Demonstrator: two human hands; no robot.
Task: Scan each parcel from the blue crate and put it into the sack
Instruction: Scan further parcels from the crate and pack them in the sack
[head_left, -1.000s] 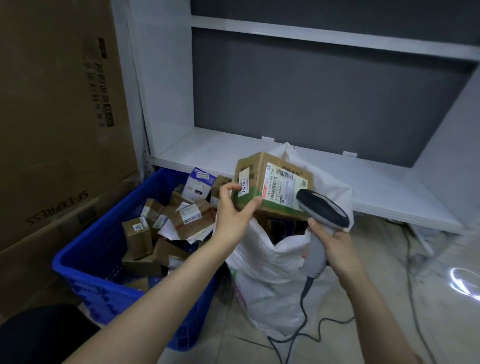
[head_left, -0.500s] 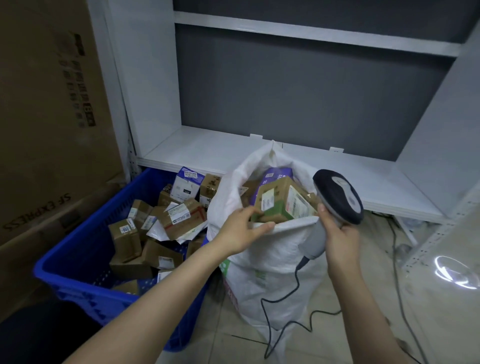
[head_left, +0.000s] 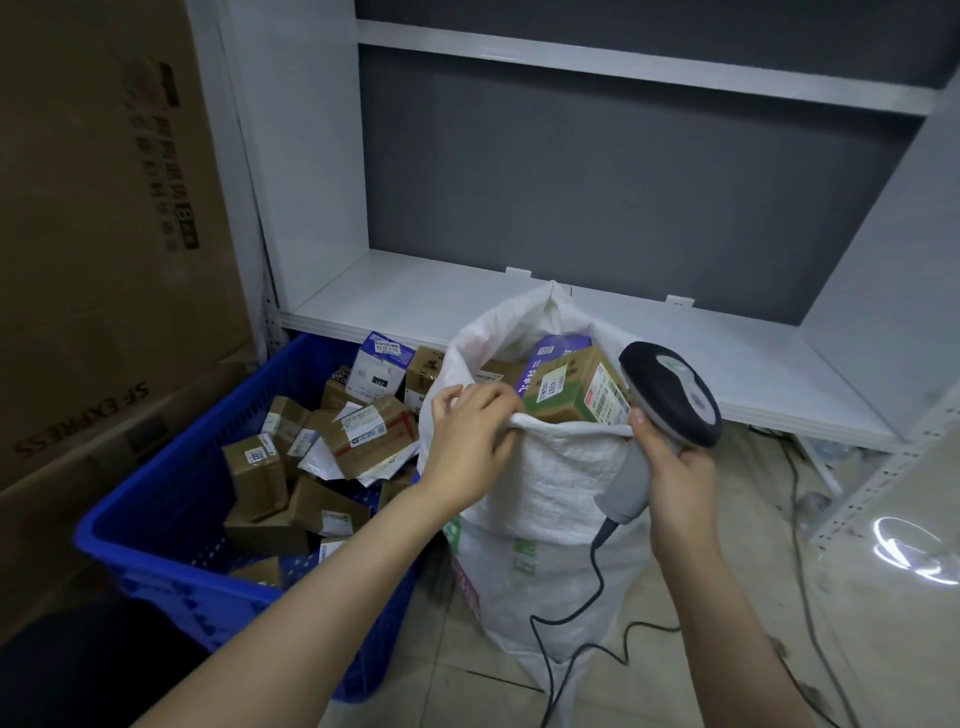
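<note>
Cardboard with a green band and a white barcode label marks the parcel (head_left: 569, 387), which lies tilted in the open mouth of the sack (head_left: 550, 488), just beyond the gripped rim. That rim is held by the left hand (head_left: 465, 436), whose fingers are curled over the white woven edge. Across the mouth from that grip, the grey handle of the scanner (head_left: 670, 395) is clasped by the right hand (head_left: 678, 470), with its dark head raised just beside the parcel. A purple packet (head_left: 558, 345) is seen behind the parcel, inside the sack. Left of the left hand's grip stands the blue crate (head_left: 135, 525), in which boxed parcels (head_left: 363, 431) are heaped. The cable (head_left: 597, 582) is draped below the right hand's grip, down the sack's front to the tiled floor (head_left: 727, 675). White shelving (head_left: 405, 301) is set beyond both grips.
</note>
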